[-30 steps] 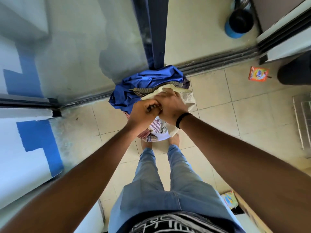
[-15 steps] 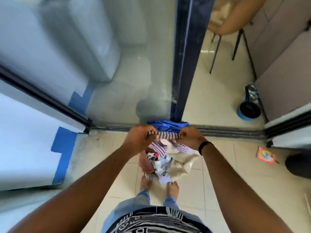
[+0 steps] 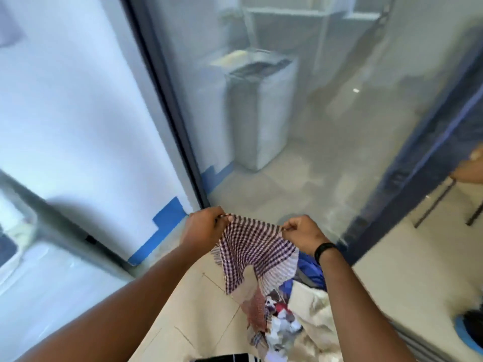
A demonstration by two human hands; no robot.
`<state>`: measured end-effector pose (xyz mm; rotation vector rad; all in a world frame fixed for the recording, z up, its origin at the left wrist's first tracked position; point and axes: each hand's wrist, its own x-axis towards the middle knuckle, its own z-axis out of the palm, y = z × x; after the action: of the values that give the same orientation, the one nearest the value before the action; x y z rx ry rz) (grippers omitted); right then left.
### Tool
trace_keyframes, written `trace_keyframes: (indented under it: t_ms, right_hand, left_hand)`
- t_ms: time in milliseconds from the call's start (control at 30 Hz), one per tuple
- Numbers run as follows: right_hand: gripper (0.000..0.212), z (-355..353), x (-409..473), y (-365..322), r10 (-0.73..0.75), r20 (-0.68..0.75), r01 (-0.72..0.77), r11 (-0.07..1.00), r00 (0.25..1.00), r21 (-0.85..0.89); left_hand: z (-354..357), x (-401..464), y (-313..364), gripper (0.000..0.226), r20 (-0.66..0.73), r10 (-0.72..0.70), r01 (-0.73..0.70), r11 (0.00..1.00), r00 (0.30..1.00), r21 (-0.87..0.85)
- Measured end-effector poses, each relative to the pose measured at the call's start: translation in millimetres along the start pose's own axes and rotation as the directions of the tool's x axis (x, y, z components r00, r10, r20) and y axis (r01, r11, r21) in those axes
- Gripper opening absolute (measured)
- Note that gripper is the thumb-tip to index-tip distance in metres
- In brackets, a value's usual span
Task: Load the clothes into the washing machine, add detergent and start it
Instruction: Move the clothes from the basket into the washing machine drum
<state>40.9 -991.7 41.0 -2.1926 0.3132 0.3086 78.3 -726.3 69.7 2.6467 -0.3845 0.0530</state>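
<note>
A purple-and-white checked cloth (image 3: 254, 244) is stretched between my hands at waist height. My left hand (image 3: 203, 228) pinches its left corner and my right hand (image 3: 303, 231) pinches its right corner. Below it hangs a bundle of mixed clothes (image 3: 285, 317), cream, blue and patterned. A grey top-loading washing machine (image 3: 258, 105) stands behind a frosted glass panel (image 3: 326, 126), seen hazily, well ahead of my hands.
A dark door frame (image 3: 167, 100) runs diagonally beside a white wall with blue tape (image 3: 167, 218). Another dark frame post (image 3: 407, 163) stands right. A chair leg (image 3: 433, 202) and a blue-rimmed pot (image 3: 470, 330) sit at the right on the tiled floor (image 3: 193, 296).
The view has tilted up from the floor, bringing the washing machine into sight. My hands have moved apart and spread the checked cloth wider between them.
</note>
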Motion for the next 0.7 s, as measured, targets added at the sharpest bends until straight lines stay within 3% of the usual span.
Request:
trace_keyframes:
  t_ms: [100, 233, 333, 433, 567, 700]
  right_hand:
    - [0.015, 19.4, 18.3, -55.6, -0.069, -0.176, 0.054, 0.994, 0.982, -0.092]
    - [0.007, 62.4, 39.2, -149.5, -0.262, -0.268, 0.163, 0.926, 0.927, -0.341]
    - [0.012, 102.8, 51.0, -227.3, -0.453, -0.274, 0.306, 0.842, 0.849, -0.443]
    - [0.009, 146.2, 58.5, -304.0, -0.604, -0.299, 0.447, 0.771, 0.738, -0.455]
    - [0.022, 192.2, 65.4, -383.9, -0.675, -0.333, 0.543, 0.732, 0.658, -0.410]
    - [0.033, 238.3, 78.4, -445.1, -0.634, -0.295, 0.578, 0.773, 0.714, -0.262]
  left_hand:
    - [-26.6, -11.2, -49.1, 0.023, 0.034, -0.052, 0.050, 0.998, 0.998, 0.042]
    - [-52.6, -40.0, -120.7, 0.021, 0.106, -0.095, 0.088, 0.994, 0.990, 0.067]
    - [-65.2, -68.0, -162.2, 0.015, 0.147, -0.153, 0.150, 0.988, 0.977, 0.032]
    - [-85.7, -90.8, -209.3, 0.019, 0.096, -0.283, 0.289, 0.956, 0.954, -0.051]
    - [-129.6, -116.4, -278.4, 0.025, -0.089, -0.508, 0.484, 0.851, 0.857, -0.202]
    - [-190.0, -131.2, -333.1, 0.031, -0.245, -0.682, 0.538, 0.708, 0.689, -0.457]
